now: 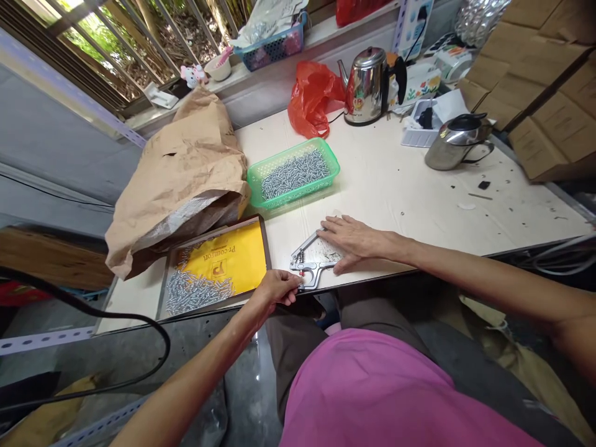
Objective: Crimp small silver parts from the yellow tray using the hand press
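A metal plier-like hand tool [307,264] lies near the front edge of the pale table [395,186]. My right hand [351,242] rests on the tool's handles, fingers wrapped over them, with a small clear bag under the palm. My left hand [277,287] sits at the table edge, fingers pinched at the tool's jaw end; what they hold is too small to make out. To the left stands a shallow tray [263,248] with a yellow sheet and a heap of small silver screws [195,290]. Behind it is a green basket [293,174] full of the same screws.
A crumpled brown paper sack [181,174] lies at the back left. A red plastic bag [311,102], a steel kettle [367,87] and a second kettle [459,143] stand at the back. Cardboard boxes [549,93] lean at the right. A black cable [116,316] loops lower left.
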Motion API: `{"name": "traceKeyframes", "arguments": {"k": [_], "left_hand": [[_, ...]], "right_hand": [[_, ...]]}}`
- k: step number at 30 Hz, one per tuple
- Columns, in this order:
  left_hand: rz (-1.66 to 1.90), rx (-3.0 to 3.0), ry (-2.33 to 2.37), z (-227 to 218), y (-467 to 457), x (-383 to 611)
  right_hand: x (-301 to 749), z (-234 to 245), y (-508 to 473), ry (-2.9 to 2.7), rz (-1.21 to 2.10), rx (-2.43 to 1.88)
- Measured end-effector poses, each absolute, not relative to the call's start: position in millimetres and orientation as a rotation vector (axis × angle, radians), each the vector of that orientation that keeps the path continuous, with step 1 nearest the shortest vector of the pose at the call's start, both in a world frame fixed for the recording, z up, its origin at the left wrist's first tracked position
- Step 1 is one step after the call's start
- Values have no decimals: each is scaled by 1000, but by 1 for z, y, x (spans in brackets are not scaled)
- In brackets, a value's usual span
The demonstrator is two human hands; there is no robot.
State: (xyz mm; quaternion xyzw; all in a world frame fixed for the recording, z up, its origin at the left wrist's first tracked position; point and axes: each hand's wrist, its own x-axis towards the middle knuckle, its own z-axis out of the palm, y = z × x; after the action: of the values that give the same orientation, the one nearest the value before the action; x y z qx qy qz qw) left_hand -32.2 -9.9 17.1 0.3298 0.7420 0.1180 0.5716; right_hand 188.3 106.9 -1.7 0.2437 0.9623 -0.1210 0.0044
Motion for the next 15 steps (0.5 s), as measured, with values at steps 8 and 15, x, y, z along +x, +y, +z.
{"name": "traceKeyframes", "arguments": {"k": [8,15], "left_hand": [[277,768,1759,18,-12,-30],[215,1682,2031,25,-24,-16]], "right_hand": [[181,4,101,3013,-324,767],[189,5,85,3109,-522,759]]}}
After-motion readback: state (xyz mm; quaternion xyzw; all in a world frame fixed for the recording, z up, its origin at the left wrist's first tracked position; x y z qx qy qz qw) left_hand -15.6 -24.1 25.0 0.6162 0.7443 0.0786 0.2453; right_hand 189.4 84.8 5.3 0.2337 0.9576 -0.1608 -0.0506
